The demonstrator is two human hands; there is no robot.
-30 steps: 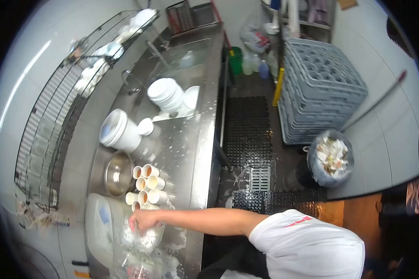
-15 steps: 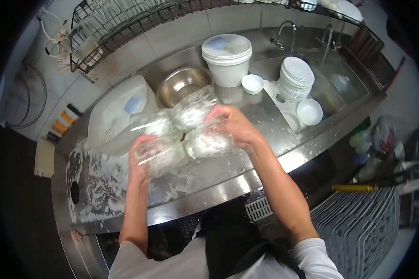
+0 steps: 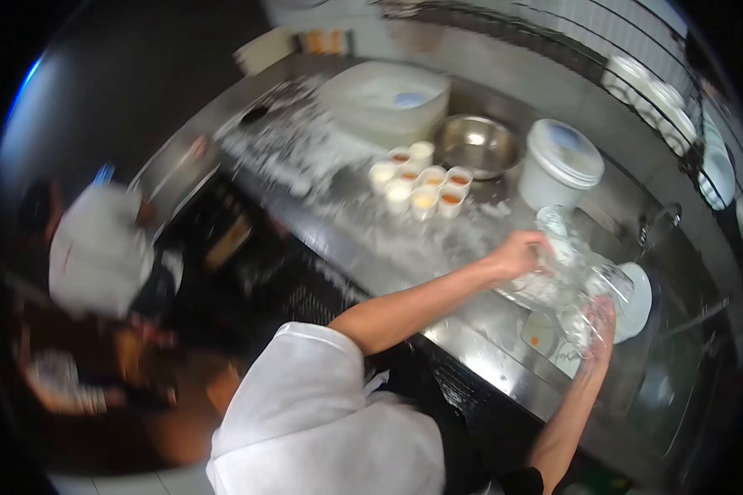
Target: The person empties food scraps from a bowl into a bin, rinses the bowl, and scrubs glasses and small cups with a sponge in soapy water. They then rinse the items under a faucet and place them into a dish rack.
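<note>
Several clear glasses [image 3: 563,285], bunched together and slightly blurred, hang over the right part of the steel counter. My left hand [image 3: 522,254] grips them on the near left side, and my right hand [image 3: 600,326] closes round their lower right side. Just past them white plates [image 3: 638,301] show in part. To the left, several small white cups [image 3: 423,200] with red, orange and pale contents stand grouped on the counter [image 3: 363,247].
A foamy translucent tub [image 3: 371,103], a steel bowl [image 3: 475,147] and a lidded white bucket [image 3: 560,169] line the back. The sink [image 3: 664,388] is at the right, below a wire rack [image 3: 545,37]. A person in white [image 3: 99,247] is at the far left.
The view has swung left. Both hands and the glasses have moved right along the counter, from before the steel bowl to beside the plates. The small cups now show.
</note>
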